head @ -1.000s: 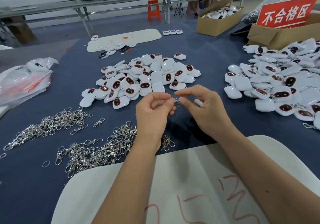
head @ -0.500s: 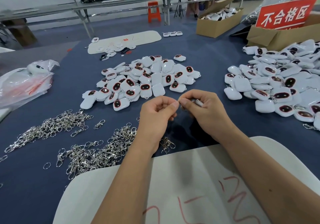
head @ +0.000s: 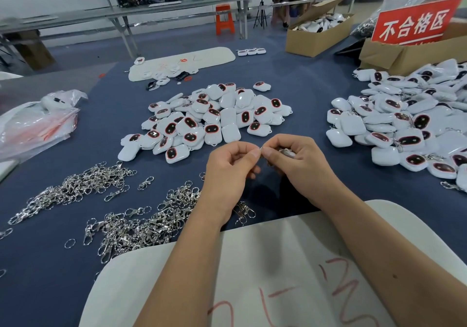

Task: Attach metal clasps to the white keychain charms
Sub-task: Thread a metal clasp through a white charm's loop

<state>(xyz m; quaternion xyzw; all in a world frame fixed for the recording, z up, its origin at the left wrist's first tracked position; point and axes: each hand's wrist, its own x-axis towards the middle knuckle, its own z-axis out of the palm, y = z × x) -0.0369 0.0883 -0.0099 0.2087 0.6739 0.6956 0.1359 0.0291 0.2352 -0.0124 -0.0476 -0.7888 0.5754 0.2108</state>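
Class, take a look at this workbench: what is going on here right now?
A person is fitting metal clasps onto white keychain charms. The left hand and right hand meet above the blue table, pinching a small metal ring between the fingertips; the right hand also holds a charm, mostly hidden. Loose clasps lie to the left, a pile of charms ahead, and another pile on the right.

Factory assy floor — charm piles (head: 214, 119), clasp heaps (head: 141, 223), reject-area sign (head: 414, 24).

Glossy white plastic charms (head: 222, 117); shiny metal clasps (head: 141, 228); matt blue cloth table (head: 303, 86).
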